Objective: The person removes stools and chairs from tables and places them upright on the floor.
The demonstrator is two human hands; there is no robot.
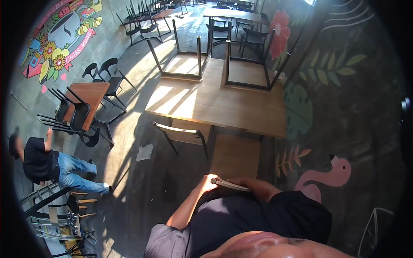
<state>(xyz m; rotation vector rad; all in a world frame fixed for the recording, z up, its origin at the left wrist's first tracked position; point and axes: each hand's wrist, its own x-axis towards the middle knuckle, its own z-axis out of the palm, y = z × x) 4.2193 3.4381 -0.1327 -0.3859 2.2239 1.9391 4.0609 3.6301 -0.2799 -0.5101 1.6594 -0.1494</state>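
A wooden chair with a light brown seat (235,151) stands right in front of my body, its seat close to the table's near edge. My left hand (208,181) is wrapped round the left end of its curved backrest (230,185). Farther right, my right hand (241,182) lies along the same backrest, closed on it, its fingers partly hidden. Beyond the seat is the long wooden table (241,107). Another wooden chair (183,131) stands to the left at the table's near side, its seat partly under the tabletop.
Two upturned chairs (185,64) (249,73) rest on the table, legs up. At left, black chairs (77,112) lean on a smaller brown table (91,101). A person (43,163) walks near stacked metal frames (47,215). A painted wall (344,129) runs along the right.
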